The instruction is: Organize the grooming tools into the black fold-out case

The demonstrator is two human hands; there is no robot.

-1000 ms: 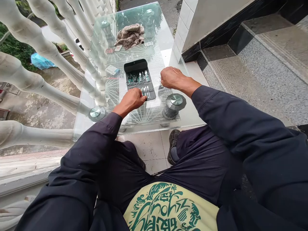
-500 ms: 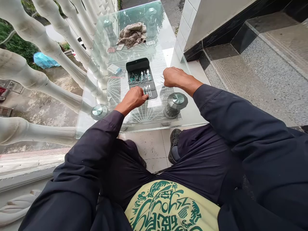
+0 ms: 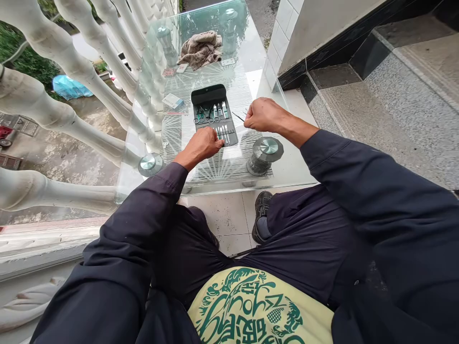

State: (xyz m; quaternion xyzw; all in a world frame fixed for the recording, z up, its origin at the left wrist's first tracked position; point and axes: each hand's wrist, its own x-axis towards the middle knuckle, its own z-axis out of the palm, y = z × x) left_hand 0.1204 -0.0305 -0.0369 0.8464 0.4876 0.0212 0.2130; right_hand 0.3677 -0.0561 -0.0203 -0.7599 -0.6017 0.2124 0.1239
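Grey stone stairs edged in black climb along the right side of the site. White balusters line the left side, with a concrete yard visible between them. A white-tiled pillar stands by the foot of the stairs. Between stairs and balusters is a glass bench, transparent, with a striped and rayed pattern and reflections of light. Pale floor tiles before it carry dark specks. A crumpled brown cloth lies towards the bench's far end. Nearer, about the middle, a black tool case lies open, scissors and slim metal implements held in rows. The left hand is at the case's near left edge, fingers curled; whether it grips anything cannot be determined. The right hand, right of the case, is closed on a thin dark tool pointing towards the case. A small box lies left of the case.
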